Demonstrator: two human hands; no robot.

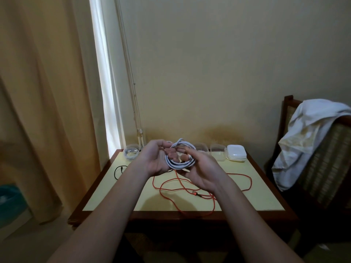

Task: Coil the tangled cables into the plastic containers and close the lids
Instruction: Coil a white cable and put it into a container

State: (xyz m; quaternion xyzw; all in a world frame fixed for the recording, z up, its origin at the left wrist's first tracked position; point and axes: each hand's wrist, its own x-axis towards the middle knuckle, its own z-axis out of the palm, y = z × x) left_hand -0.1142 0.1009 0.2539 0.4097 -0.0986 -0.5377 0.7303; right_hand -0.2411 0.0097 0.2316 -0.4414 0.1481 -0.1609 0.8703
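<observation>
Above table (106, 186) | hands (154, 162) (202, 172) grip white coil (179, 164) | orange cable (239, 175) reaches front edge

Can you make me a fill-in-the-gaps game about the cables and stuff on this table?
1. The left hand and right hand hold a coiled cable whose colour is ____.
2. The thin cable near the left edge of the table is ____.
3. The stack of white lids sits at the table's back ____ corner.
4. A white cloth hangs over the ____.

Missing words: white; black; right; chair
</observation>
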